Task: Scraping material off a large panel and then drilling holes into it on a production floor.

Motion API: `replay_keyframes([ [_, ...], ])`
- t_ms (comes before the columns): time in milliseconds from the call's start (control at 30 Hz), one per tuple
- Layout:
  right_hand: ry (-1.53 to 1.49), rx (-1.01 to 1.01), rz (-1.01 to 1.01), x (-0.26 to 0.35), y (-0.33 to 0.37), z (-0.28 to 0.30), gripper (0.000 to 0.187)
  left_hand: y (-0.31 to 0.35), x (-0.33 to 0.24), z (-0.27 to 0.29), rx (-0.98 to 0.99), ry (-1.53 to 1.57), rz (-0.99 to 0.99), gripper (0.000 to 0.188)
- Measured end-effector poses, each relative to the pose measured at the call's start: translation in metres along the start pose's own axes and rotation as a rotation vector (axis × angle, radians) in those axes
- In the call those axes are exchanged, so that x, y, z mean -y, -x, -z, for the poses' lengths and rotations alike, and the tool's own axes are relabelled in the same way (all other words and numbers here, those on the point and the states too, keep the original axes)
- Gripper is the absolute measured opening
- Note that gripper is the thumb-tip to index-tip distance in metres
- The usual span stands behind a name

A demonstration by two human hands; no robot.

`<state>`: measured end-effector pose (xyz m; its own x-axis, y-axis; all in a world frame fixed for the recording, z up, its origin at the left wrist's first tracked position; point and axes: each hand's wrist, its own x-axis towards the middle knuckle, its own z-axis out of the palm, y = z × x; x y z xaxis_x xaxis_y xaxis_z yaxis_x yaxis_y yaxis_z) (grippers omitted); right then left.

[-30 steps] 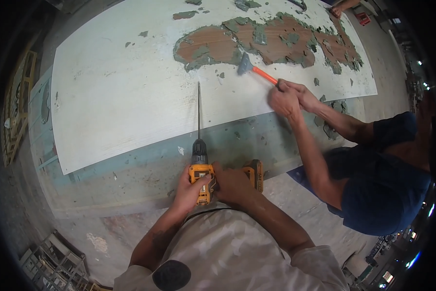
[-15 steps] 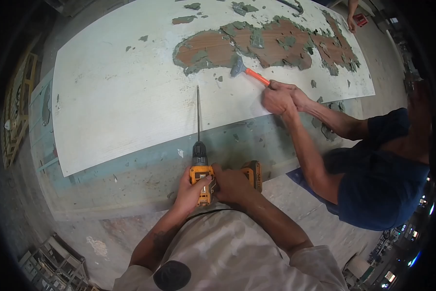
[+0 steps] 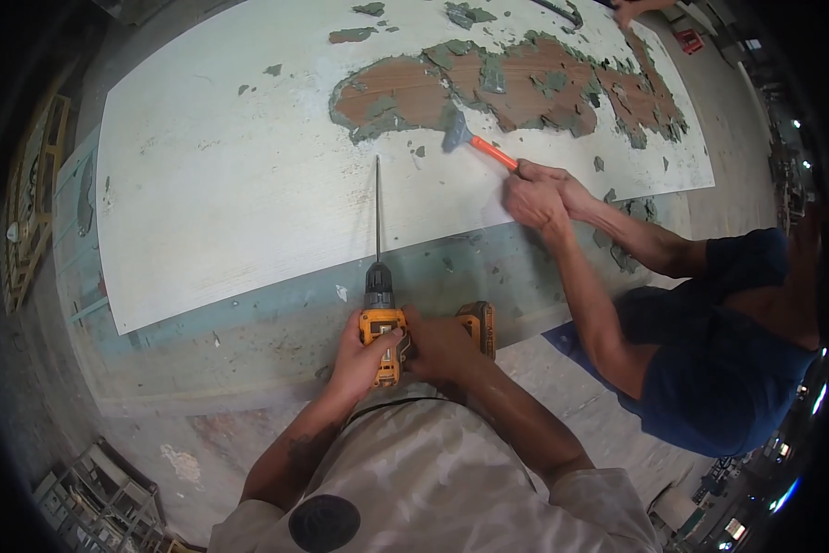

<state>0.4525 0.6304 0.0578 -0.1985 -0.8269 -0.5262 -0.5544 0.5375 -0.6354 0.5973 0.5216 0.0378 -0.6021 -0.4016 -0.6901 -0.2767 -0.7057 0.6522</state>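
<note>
Clasps drill (image 3: 384, 318) at near edge of counter (image 3: 258, 346), with left grip (image 3: 359, 357) and right grip (image 3: 444, 348) both wrapped round it; points bit (image 3: 378, 207) over panel (image 3: 202, 212), cannot tell if touching; meets scraper (image 3: 493, 151) of co-worker (image 3: 719, 378) at right, likely in the way; finds patch (image 3: 391, 88) seemingly only partly bared to brown, with green flakes (image 3: 493, 76) left

Hands (image 3: 363, 358) (image 3: 444, 347) curled side by side, forearms (image 3: 306, 441) (image 3: 523, 410) converging

Yellow-and-black drill (image 3: 376, 323), white panel (image 3: 230, 194), brown streaked patch (image 3: 391, 88), grey-green flakes (image 3: 493, 76), orange scraper handle (image 3: 495, 153)
</note>
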Motion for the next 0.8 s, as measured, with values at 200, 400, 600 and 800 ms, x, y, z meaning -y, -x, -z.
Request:
replay_keyframes([
  [200, 0.010, -0.017, -0.005, 0.004, 0.005, 0.013, 0.072, 0.001, -0.004, -0.012, -0.011, 0.076, 0.007, 0.035],
  [400, 0.255, -0.169, 0.039, 0.018, 0.026, 0.014, 0.083, -0.006, 0.027, -0.002, 0.001, 0.227, 0.008, 0.028],
  [600, 0.570, -0.043, -0.003, 0.029, -0.003, 0.043, 0.076, -0.032, 0.026, -0.006, 0.078, 0.507, 0.075, 0.027],
  [800, 0.558, 0.096, -0.041, 0.043, -0.017, 0.062, 0.066, -0.029, 0.012, -0.010, 0.076, 0.449, 0.085, 0.033],
])
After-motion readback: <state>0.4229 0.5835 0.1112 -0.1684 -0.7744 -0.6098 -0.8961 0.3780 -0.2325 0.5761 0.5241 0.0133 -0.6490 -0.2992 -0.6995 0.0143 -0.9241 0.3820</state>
